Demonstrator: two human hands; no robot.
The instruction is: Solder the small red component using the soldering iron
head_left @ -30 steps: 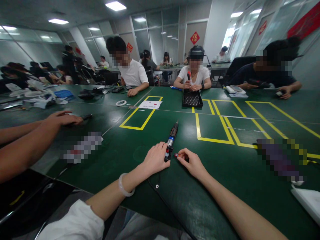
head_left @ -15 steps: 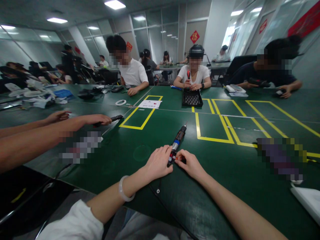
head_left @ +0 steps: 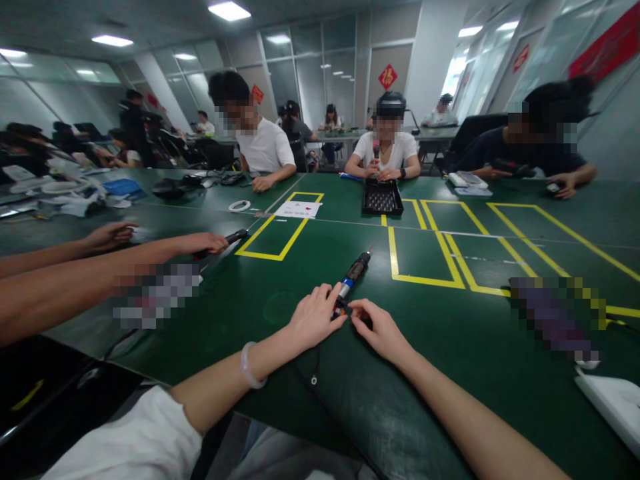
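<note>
A white sleeve (head_left: 135,433) and a pale bangle (head_left: 251,365) mark my left arm as it reaches in over the green worktop (head_left: 425,387), where a small ring (head_left: 314,380) hangs on a short cord below my wrist. My left hand (head_left: 316,317) closes its fingers over the rear of a slim screwdriver-like tool (head_left: 356,270), probably to steady that end; the tool is directly in front of me, between my two hands, its thin tip aimed away, which seems to put the point clear of my skin. My right hand (head_left: 383,330) curls just beside the rear end, thumb and forefinger narrowly spaced and level with a patch of orange there, as if for fine work; I cannot tell whether they touch or grip anything. To my left, a co-worker's hand (head_left: 213,244) holds a dark tool (head_left: 236,236), its end also turned outward. Beyond, yellow tape (head_left: 260,255) outlines frames, presumably to mark set places, and a printed sheet (head_left: 303,211) lies across one. Farther off, a person in a white shirt (head_left: 407,147) sits behind a black tray (head_left: 384,212), placed close, apparently for easy reach.
</note>
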